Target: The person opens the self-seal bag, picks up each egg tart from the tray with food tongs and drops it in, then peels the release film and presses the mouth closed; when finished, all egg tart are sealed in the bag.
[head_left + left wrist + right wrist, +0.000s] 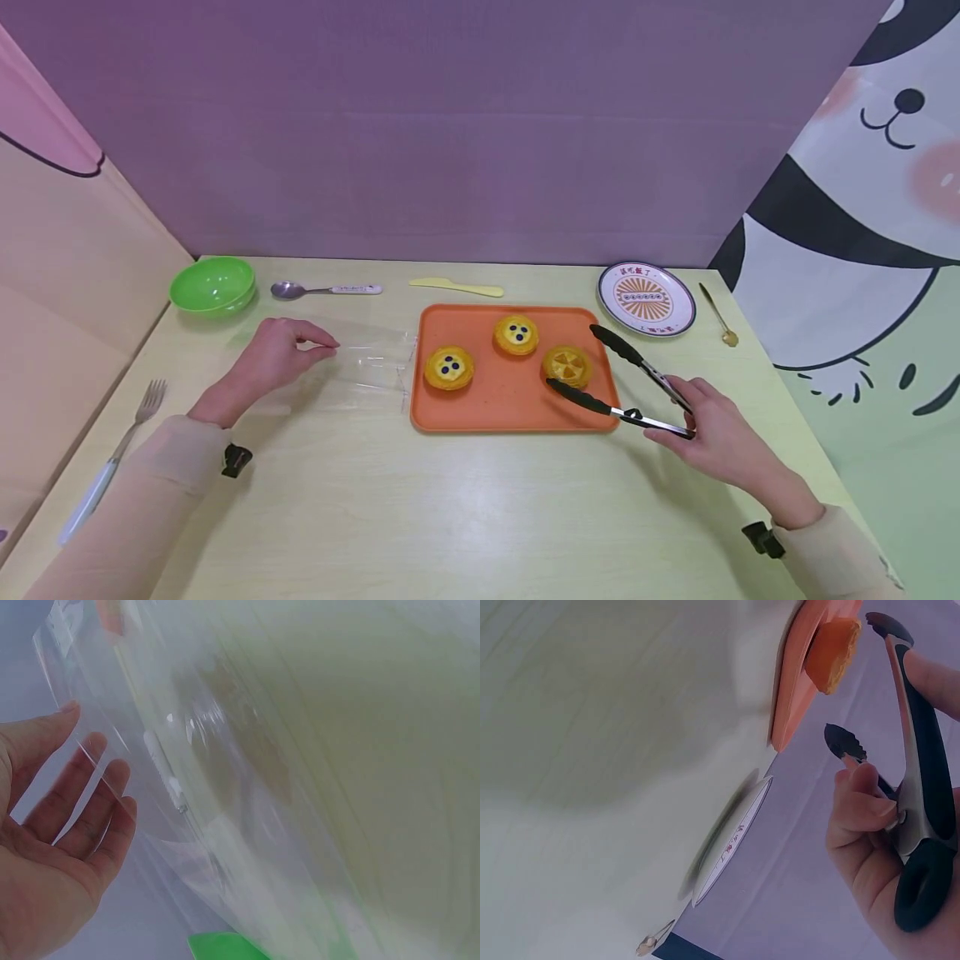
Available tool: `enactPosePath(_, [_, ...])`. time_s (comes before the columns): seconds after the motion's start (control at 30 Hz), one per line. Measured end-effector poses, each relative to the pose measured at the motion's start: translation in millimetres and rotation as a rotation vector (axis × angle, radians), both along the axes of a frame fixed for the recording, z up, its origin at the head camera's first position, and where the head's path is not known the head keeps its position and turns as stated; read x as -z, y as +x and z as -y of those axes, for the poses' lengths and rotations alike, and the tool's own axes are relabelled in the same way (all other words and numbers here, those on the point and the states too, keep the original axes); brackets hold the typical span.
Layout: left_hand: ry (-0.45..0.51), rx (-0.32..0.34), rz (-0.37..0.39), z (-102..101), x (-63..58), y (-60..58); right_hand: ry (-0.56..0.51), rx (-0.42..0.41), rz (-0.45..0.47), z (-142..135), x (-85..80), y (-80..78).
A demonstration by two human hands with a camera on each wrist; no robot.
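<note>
My left hand [279, 358] pinches the edge of a clear plastic bag [247, 750], which spreads toward the tray's left side in the head view. Black-tipped metal tongs [587, 399] are in my right hand [723, 435], their arms spread apart. The tong tips hover around an egg tart with yellow-orange wedges on top [567, 367], at the right of an orange tray [510, 414]. Whether they touch it I cannot tell. On the same tray are two tarts dotted with dark berries, one tart [449, 368] at left and another tart [516, 334] near the back.
Behind the left hand stand a green bowl [213, 286] and a spoon [324, 290]. A yellow knife [456, 287] lies behind the tray. Back right are a patterned plate [647, 299] and a small gold spoon [718, 315]. A fork [112, 458] lies along the left edge.
</note>
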State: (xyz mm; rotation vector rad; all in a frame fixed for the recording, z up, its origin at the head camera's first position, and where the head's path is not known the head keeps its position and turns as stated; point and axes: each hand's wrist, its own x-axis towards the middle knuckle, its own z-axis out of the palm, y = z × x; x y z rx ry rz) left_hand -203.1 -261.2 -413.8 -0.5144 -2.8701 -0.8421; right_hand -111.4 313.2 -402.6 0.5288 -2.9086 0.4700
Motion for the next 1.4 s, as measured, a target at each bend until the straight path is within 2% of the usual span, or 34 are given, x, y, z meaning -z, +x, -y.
enactPosePath(0.63, [0.004,-0.008,-0.003,1.2,1.4,0.3,0.012,-0.065,0.071,2.3,10.3,-6.1])
enactPosePath(1.1, [0.007,-0.009,-0.013,1.5,-2.4,1.6,0.019,-0.090,0.084,-0.6,-5.5,-5.9])
enactPosePath(1.4, [-0.012,0.010,-0.042,0.3,0.4,-0.8,-0.005,-0.119,0.006,5.9,-18.1,-14.1])
